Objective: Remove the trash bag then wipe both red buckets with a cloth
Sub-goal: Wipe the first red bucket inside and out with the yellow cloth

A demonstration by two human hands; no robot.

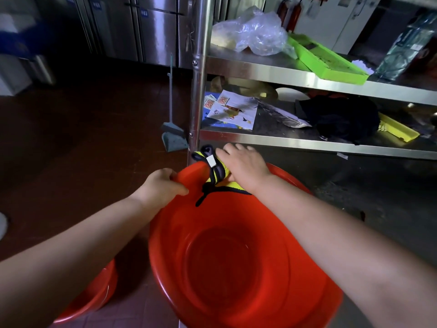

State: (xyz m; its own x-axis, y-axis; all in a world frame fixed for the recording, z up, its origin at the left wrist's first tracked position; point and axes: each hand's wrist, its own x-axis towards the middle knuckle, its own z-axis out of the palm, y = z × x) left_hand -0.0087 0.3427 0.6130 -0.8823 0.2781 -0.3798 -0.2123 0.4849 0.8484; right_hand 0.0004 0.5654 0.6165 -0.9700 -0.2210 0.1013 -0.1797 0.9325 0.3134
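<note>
Forearm (59,252) hides most of second bucket (94,297).

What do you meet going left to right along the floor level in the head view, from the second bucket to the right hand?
Second bucket → left hand gripping the main bucket rim → cloth → right hand pressing the cloth.
</note>
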